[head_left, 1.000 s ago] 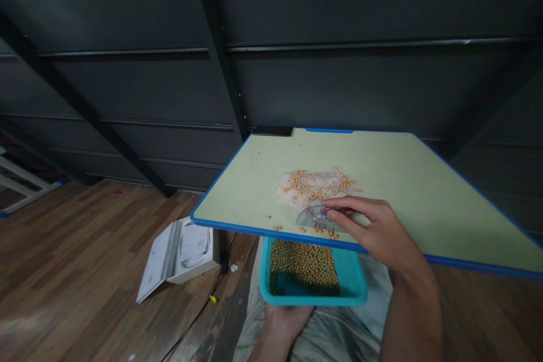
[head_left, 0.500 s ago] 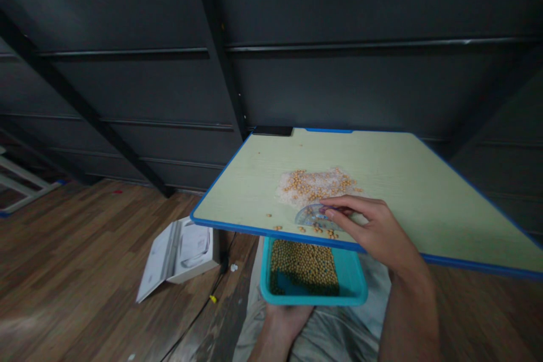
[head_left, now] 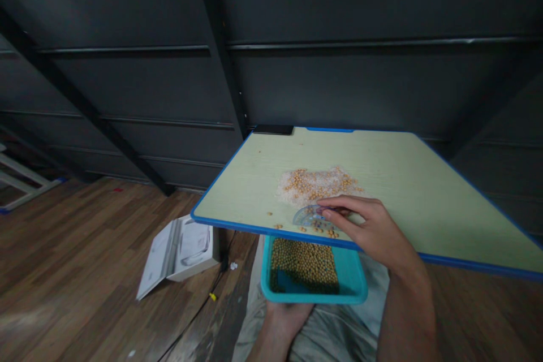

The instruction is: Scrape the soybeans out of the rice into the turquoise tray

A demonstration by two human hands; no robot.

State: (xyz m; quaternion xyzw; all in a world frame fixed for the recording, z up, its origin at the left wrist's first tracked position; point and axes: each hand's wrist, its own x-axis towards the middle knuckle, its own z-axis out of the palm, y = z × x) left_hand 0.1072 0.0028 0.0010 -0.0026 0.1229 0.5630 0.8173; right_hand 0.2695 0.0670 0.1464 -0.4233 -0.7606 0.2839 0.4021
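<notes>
The right hand presses a clear plastic scraper flat on the table, fingers pinched on it, close to the blue front edge. Loose beans lie in a pile just behind it, with bare tabletop to the right. Below the edge, the left hand holds up a teal tray of beans, apparently cupped under it. An open white box lies on the floor.

Clear plastic protractor lies flat among scattered soybeans.
</notes>
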